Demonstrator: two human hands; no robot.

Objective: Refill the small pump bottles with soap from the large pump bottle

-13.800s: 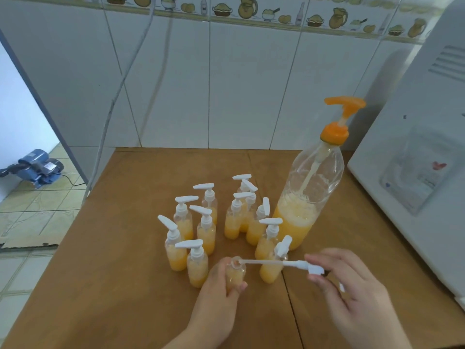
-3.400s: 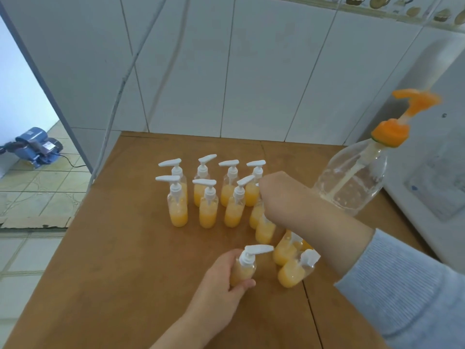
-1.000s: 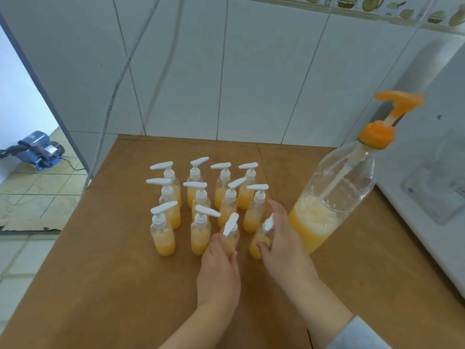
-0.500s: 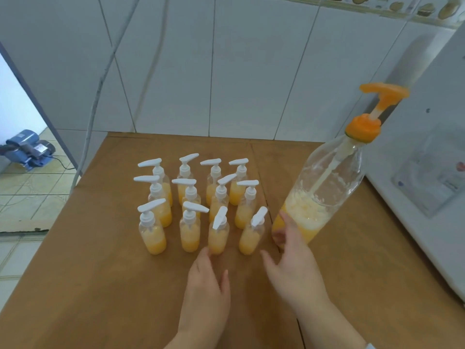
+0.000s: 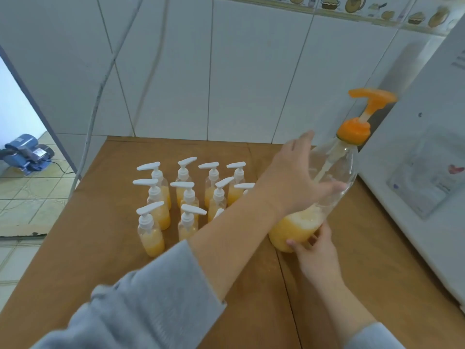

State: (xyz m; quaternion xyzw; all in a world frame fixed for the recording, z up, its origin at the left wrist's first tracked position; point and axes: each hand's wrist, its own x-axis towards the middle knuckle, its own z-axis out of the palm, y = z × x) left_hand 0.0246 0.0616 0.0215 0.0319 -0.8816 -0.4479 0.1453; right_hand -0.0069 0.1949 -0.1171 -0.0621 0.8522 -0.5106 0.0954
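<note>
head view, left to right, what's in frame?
Blue pump motor on the floor → cluster of small clear pump bottles with orange soap → large clear bottle with orange pump top → white appliance with a pouch on its side.

A person's left hand [image 5: 297,180] reaches across to the clear upper body of a tilted large pump bottle [image 5: 324,187], while the right hand [image 5: 314,250] holds its soap-filled base. Small pump bottles [image 5: 186,195] stand clustered on the wooden bench [image 5: 100,260] to the left.
</note>
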